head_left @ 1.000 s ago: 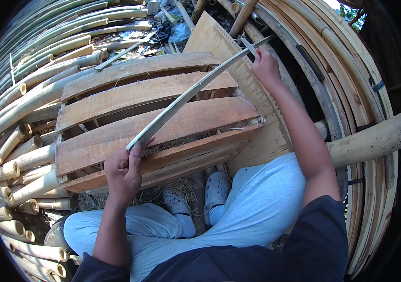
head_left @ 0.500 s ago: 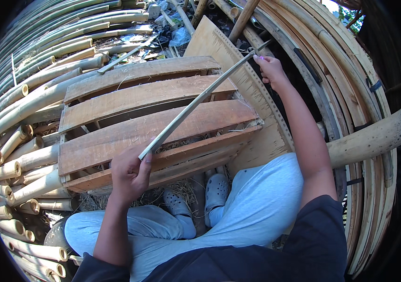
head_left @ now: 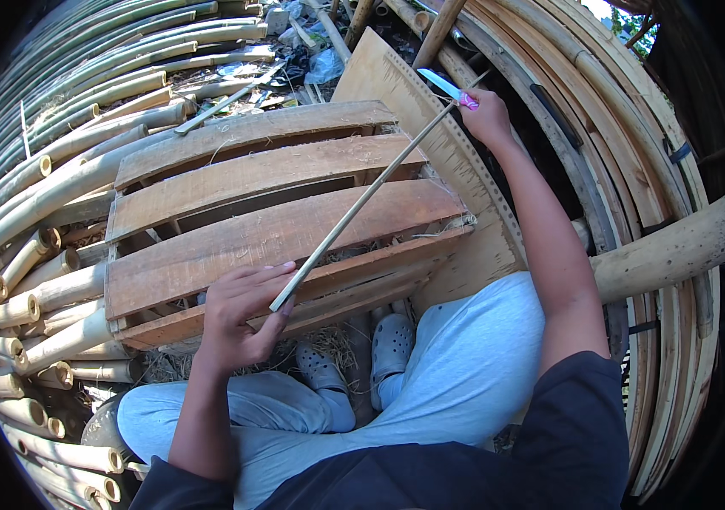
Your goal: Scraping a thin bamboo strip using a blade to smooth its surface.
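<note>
A long, thin bamboo strip slants across the view above a slatted wooden crate. Its near end rests between the thumb and fingers of my left hand, whose fingers are fairly straight. At the strip's far end, my right hand is closed on the pink handle of a knife. The pale blade points up and left, crossing close to the strip; whether it touches the strip I cannot tell. My right palm and most of the handle are hidden by the fingers.
Stacked bamboo poles fill the left side. A thin wooden board leans behind the crate, and long curved wooden planks lie at the right. A thick bamboo pole juts in beside my right arm. My legs are folded before the crate.
The knife blade has swung into view at the strip's far end as my right hand turned. The strip has rolled and its near end has shifted slightly right; my left fingers have straightened.
</note>
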Demonstrator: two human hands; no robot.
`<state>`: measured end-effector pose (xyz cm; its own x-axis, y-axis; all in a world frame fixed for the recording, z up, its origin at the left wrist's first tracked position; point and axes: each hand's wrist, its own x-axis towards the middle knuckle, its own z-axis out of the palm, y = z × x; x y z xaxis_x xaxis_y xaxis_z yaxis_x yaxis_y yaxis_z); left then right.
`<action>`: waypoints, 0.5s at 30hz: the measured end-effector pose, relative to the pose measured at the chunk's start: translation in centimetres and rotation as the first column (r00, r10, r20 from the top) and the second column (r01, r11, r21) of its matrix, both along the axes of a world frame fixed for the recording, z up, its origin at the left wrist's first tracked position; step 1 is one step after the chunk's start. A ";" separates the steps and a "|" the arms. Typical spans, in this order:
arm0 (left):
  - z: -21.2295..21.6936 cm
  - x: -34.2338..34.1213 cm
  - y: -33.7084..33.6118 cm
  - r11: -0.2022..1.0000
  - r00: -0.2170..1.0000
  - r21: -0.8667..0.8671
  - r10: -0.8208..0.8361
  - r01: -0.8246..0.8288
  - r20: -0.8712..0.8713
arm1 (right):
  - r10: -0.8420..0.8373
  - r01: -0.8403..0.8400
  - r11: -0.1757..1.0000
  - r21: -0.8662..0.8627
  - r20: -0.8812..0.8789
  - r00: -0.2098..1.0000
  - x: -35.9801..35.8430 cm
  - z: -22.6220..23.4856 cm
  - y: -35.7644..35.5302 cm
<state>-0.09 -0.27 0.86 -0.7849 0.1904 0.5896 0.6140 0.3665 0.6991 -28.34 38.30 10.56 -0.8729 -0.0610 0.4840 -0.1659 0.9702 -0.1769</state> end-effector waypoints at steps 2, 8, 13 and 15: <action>0.2 0.0 0.1 1.000 1.000 -0.006 -0.013 0.013 -0.007 | 0.000 0.002 0.998 0.060 -0.035 0.999 -0.3 0.2 0.3; 0.1 0.0 0.2 1.000 1.000 -0.016 -0.012 0.012 -0.003 | 0.068 -0.047 0.973 0.228 -0.085 0.994 -0.9 0.4 0.2; -0.2 0.0 0.0 0.999 1.000 -0.049 -0.021 0.020 -0.022 | 0.024 -0.005 0.954 0.299 -0.061 0.998 -1.2 1.2 -0.2; -0.1 -0.1 0.0 0.998 0.999 -0.057 -0.024 0.023 -0.022 | 0.035 -0.037 0.926 0.375 0.013 0.999 -1.2 1.7 -0.3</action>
<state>-0.16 -0.26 0.81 -0.7663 0.2423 0.5950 0.6384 0.3905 0.6633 -29.53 38.04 12.25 -0.8695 -0.2689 0.4144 -0.2022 0.9591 0.1981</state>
